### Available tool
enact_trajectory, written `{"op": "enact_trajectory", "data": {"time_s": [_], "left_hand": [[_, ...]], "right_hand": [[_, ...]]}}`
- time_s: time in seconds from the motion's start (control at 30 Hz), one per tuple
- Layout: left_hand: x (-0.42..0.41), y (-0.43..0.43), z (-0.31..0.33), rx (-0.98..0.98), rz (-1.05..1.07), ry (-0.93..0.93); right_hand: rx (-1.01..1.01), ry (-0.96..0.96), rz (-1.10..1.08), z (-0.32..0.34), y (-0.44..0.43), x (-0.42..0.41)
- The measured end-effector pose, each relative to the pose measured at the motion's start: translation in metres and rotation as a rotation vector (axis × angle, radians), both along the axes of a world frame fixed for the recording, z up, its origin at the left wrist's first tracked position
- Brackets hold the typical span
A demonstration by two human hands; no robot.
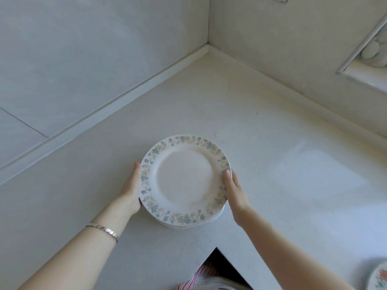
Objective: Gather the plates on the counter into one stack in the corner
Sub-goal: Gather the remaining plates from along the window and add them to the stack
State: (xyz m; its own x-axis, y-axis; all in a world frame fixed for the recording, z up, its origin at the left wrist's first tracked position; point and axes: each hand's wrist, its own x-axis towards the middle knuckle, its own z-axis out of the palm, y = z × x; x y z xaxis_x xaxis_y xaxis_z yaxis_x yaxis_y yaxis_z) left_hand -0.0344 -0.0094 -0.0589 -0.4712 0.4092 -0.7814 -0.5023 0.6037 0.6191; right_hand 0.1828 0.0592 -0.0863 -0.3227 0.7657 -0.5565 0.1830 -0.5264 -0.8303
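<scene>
A white bench (pixel 272 132) filled the corner between pale tiled walls (pixel 83 49), with the corner itself at 12 o'clock. The stack of floral-rimmed plates (pixel 184 178) was near the front edge at 6 o'clock, well apart from the corner. The left grip (pixel 130 191) held its rim at 9 o'clock and the right grip (pixel 234 193) held it at 3 o'clock, each thumb at the rim. A plate with orange flowers (pixel 379 277) lay at 5 o'clock.

- Top plate (pixel 184 181): glazed ceramic, smooth, soft sheen, printed floral rim.
- Counter (pixel 272 126): pale speckled stone-like surface, matt.
- Bracelet (pixel 102 229): faceted metal, shiny.
- Wall (pixel 83 49): smooth panels.
</scene>
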Motion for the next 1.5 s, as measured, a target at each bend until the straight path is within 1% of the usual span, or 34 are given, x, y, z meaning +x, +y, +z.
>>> {"op": "enact_trajectory", "data": {"time_s": [0.1,0.23,0.33,0.4,0.47,0.57,0.6,0.63,0.67,0.7,0.73,0.77,0.8,0.87,0.93,1.0,1.17,1.27,1.37,1.5], "left_hand": [[0.001,-0.002,-0.002,0.011,0.035,-0.011],[0.002,-0.002,0.001,-0.001,-0.002,-0.007],[0.001,-0.001,0.000,-0.024,-0.050,0.061],[-0.002,0.000,-0.003,-0.045,-0.091,0.143],[-0.006,0.001,-0.004,-0.056,-0.155,0.332],[-0.006,0.011,0.008,-0.041,-0.344,0.812],[-0.001,0.018,0.016,0.028,-0.412,0.984],[0.005,0.027,0.023,0.143,-0.465,1.128],[0.014,0.038,0.028,0.266,-0.520,1.209],[0.025,0.050,0.031,0.374,-0.588,1.208],[0.038,0.063,0.035,0.438,-0.673,1.126],[0.056,0.074,0.038,0.442,-0.778,1.003],[0.075,0.085,0.039,0.398,-0.917,0.888],[0.119,0.103,0.032,0.312,-1.201,0.729],[0.163,0.112,0.025,0.259,-1.445,0.641],[0.206,0.113,0.019,0.230,-1.614,0.597],[0.311,0.104,0.013,0.243,-1.790,0.578],[0.375,0.098,0.018,0.259,-1.873,0.596],[0.430,0.092,0.024,0.291,-1.935,0.640],[0.480,0.085,0.024,0.272,-1.920,0.675]], "right_hand": [[0.033,0.044,-0.021,-0.005,-0.004,0.000],[0.049,0.035,-0.051,-0.004,-0.003,-0.003],[0.059,-0.001,-0.099,0.001,-0.004,-0.006],[0.064,-0.023,-0.104,0.004,-0.004,-0.007],[0.060,-0.052,-0.092,0.006,-0.003,-0.005],[0.016,-0.108,-0.097,0.006,0.000,0.001],[-0.003,-0.139,-0.100,0.007,0.002,0.005],[-0.022,-0.171,-0.101,0.007,0.002,0.011],[-0.036,-0.197,-0.107,0.007,0.003,0.019],[-0.041,-0.216,-0.120,0.009,0.002,0.027],[-0.039,-0.239,-0.143,0.010,0.002,0.037],[-0.031,-0.267,-0.169,0.012,0.001,0.049],[-0.020,-0.295,-0.192,0.014,0.001,0.062],[-0.008,-0.338,-0.220,0.018,-0.001,0.092],[0.005,-0.397,-0.232,0.024,-0.006,0.126],[0.040,-0.482,-0.234,0.030,-0.013,0.164],[0.117,-0.747,-0.203,0.055,-0.050,0.271],[0.111,-0.831,-0.248,0.069,-0.081,0.338],[0.088,-0.904,-0.364,0.068,-0.107,0.404],[0.042,-1.001,-0.563,0.044,-0.126,0.488]]}}
